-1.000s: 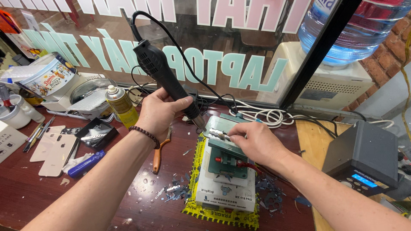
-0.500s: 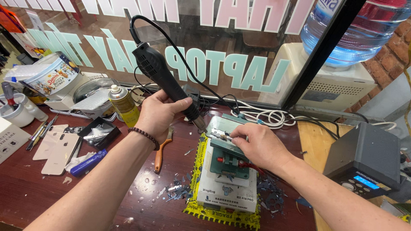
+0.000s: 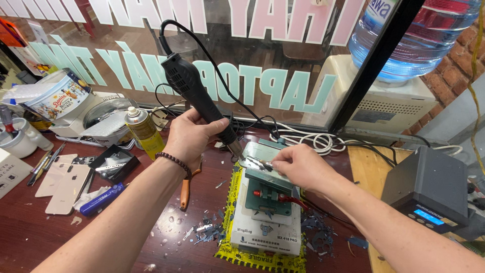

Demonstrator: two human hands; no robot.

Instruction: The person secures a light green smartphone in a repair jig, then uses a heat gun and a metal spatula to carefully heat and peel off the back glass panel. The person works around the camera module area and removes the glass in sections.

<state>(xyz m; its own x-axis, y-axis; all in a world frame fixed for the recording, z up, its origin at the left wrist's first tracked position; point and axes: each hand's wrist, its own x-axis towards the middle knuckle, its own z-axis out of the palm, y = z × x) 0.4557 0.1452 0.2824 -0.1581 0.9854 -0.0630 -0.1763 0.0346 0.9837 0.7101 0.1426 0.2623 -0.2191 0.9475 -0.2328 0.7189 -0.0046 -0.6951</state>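
A dark red workbench (image 3: 45, 237) fills the room's near side, running up to a lettered glass pane at the far edge, and the biggest thing on the far right is a blue water bottle (image 3: 419, 40) standing upside down in a cream dispenser (image 3: 384, 101), still holding plenty of water. Nearer on the right sits a grey station box (image 3: 429, 187) with a small lit screen, angled so the worker can read it. At the centre, a green clamp fixture (image 3: 265, 194) sits on a white block (image 3: 262, 227) over a yellow mat (image 3: 230, 182), which seems meant to keep heat and scrap off the wood. The left hand (image 3: 189, 136) is wrapped tight round a black hot-air handle (image 3: 194, 96), tilted so its metal nozzle points down at the small plate (image 3: 260, 151) on top of the fixture. The right hand (image 3: 298, 164) pinches a thin metal tool (image 3: 257, 163), its tip at the same spot, steadying or lifting the part while it warms. On the far left, a round printed tin (image 3: 55, 96) has its contents hidden, a yellow spray can (image 3: 143, 131) stands upright, and a black tray (image 3: 113, 164) holds a few small metal pieces. Pale phone back covers (image 3: 63, 179) lie flat near the left, and blue-grey scraps (image 3: 207, 230) litter the wood beside the mat.
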